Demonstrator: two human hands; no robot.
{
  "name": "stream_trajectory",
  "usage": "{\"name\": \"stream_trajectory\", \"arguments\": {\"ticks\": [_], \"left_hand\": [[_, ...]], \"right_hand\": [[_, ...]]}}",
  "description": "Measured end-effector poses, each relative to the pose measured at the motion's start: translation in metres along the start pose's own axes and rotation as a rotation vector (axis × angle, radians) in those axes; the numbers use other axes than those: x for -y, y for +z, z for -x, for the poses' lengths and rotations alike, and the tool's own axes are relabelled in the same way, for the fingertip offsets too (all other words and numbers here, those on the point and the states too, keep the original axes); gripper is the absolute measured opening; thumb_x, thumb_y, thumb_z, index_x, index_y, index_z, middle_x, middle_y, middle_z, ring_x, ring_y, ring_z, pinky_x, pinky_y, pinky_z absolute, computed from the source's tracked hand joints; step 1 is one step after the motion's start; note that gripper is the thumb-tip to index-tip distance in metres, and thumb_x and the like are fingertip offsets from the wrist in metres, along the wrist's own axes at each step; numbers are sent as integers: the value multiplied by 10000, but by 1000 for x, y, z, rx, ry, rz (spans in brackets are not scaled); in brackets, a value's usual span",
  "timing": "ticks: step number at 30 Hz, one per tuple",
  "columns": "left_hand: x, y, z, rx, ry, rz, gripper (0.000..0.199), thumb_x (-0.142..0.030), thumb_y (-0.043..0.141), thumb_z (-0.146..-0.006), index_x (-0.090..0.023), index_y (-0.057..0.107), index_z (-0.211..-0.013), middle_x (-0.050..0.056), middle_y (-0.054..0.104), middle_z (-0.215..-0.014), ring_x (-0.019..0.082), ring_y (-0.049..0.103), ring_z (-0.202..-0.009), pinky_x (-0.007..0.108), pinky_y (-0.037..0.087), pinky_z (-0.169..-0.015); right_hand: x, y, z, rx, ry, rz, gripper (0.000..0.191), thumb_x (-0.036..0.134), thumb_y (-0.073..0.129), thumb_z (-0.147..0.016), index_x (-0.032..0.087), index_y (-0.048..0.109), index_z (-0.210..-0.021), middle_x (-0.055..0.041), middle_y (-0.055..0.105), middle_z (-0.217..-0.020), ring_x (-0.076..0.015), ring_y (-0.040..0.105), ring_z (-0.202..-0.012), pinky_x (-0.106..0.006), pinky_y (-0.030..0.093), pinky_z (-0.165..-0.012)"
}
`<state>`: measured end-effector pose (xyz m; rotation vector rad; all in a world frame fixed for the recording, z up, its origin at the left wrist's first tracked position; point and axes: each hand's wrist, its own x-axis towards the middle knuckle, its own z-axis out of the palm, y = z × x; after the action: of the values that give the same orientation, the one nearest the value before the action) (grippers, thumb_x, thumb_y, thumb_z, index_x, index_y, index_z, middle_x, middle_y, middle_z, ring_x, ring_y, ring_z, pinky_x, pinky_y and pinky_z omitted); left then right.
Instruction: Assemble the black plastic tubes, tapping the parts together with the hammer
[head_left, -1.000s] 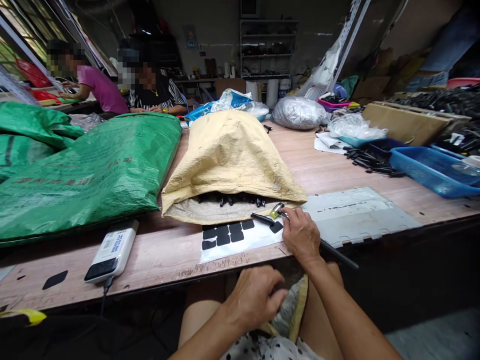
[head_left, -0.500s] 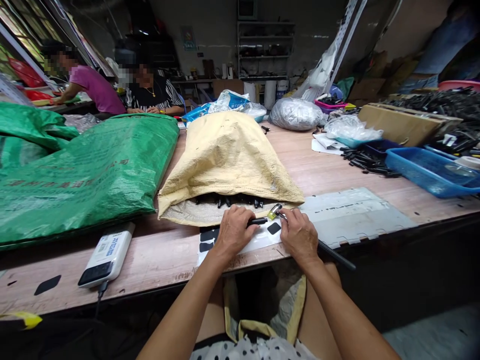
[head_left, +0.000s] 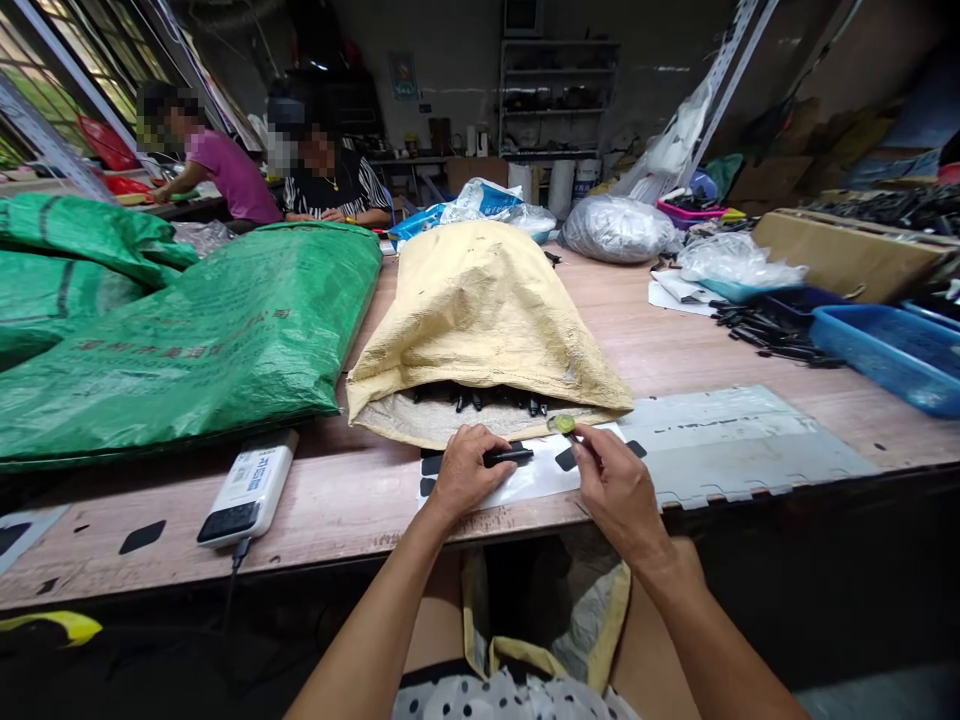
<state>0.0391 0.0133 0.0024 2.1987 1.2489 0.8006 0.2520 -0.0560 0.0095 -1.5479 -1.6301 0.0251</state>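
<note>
My left hand [head_left: 469, 468] is closed around a short black pen-like tube [head_left: 516, 455], its end pointing right. In the fingertips of my right hand [head_left: 621, 492] is a small piece with a clear body and a yellow-green round end [head_left: 564, 425]; its exact kind is unclear. Both hands are over a white sheet [head_left: 544, 483] with black rounded patches [head_left: 566, 459]. Just beyond lies a pale yellow woven sack [head_left: 487, 310], its mouth facing me, with several black tube-like parts [head_left: 480, 398] inside.
A green woven sack [head_left: 247, 340] lies at left, with a white power bank [head_left: 251, 488] and cable before it. To the right are a grey board [head_left: 757, 440], black parts [head_left: 772, 332] and a blue tray [head_left: 892, 350]. Two people sit across at the back left.
My right hand has turned, and the yellow-green end now faces me more. The long black rod that stuck out behind it no longer shows. The view has shifted left.
</note>
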Motion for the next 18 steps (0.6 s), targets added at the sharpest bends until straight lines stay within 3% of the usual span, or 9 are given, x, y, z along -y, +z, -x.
{"name": "stream_trajectory", "arguments": {"ticks": [5,10,15,18], "left_hand": [[0,0,0,-2,-26,7,152,-245,773,-776,-245,777,-928,17,684,-869,218,557,-932,355,416,-867],[1,-1,-1,17,-26,14,137,-273,794,-766,-233,763,-893,18,671,-873,218,555,-937,348,417,-855],[0,0,-1,2,-17,-10,94,-258,781,-776,-236,767,-867,14,645,-821,212,545,-904,340,419,-836],[0,1,0,-5,-11,0,134,-242,774,-773,-241,775,-908,16,667,-842,211,554,-914,344,429,-857]], "right_hand": [[32,1,4,169,-49,-148,261,219,462,-981,224,664,-1146,-65,700,-1000,-196,651,-945,-316,507,-859],[43,8,5,112,-109,-108,304,213,454,-988,219,639,-1230,-75,690,-1019,-201,640,-971,-321,502,-878],[41,16,10,212,-89,16,317,206,424,-993,229,649,-1216,-67,680,-977,-203,635,-939,-309,495,-848],[38,14,9,153,-62,29,318,223,426,-995,229,649,-1222,-74,683,-987,-208,636,-949,-315,489,-861]]}}
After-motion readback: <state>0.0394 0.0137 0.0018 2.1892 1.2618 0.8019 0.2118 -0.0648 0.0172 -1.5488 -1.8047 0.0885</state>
